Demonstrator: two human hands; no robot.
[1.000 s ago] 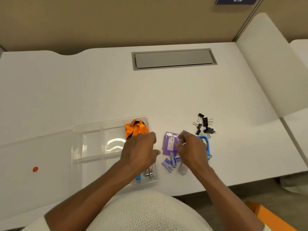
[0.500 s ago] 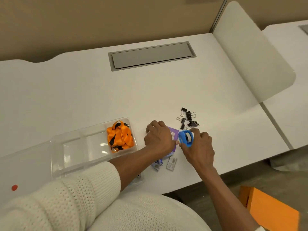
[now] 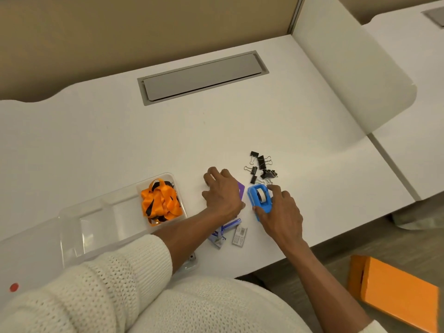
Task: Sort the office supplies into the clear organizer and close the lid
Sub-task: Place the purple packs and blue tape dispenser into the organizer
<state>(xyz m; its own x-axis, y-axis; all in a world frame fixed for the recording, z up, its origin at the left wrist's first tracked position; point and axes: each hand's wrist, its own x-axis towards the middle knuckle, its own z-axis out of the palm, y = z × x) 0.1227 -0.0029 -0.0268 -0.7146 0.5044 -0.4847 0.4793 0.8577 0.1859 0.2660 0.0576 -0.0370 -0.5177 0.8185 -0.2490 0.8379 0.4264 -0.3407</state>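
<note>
Gripping the blue tape dispenser with my right hand, just right of the clear organizer. My left hand lies flat, fingers spread, on a purple packet beside the dispenser. Black binder clips sit just beyond it.

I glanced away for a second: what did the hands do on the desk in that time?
The right hand took hold of the blue tape dispenser and stood it up beside the binder clips. The left hand left the clear organizer and now lies flat on the purple packet. The orange lanyard, the clips and the small staple boxes stayed put.
</note>
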